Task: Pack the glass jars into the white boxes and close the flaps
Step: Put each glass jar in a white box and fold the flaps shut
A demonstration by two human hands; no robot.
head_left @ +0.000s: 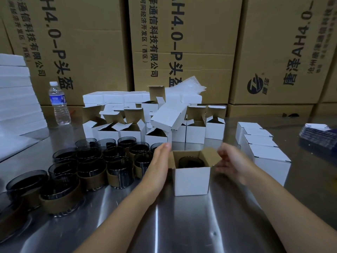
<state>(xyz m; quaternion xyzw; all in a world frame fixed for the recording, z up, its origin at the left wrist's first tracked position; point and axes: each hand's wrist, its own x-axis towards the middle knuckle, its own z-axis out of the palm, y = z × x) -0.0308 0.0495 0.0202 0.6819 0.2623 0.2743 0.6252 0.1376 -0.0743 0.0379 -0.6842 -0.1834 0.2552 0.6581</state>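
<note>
A small white box [191, 180] stands open on the steel table, with a dark glass jar [191, 162] inside it. My left hand [159, 161] lies flat with straight fingers against the box's left flap. My right hand [230, 161] is at the right flap, its fingers loosely curled at the flap's edge; the hand is blurred. Several dark glass jars [91, 167] with brown sleeves stand in a group to the left. Several open white boxes [131, 132] stand behind, brown flaps raised.
Three closed white boxes [264, 152] sit in a row at the right. A water bottle [59, 103] stands at the back left beside a stack of white foam sheets [16, 99]. Large brown cartons [182, 52] form a wall behind. Dark cards [319, 137] lie far right.
</note>
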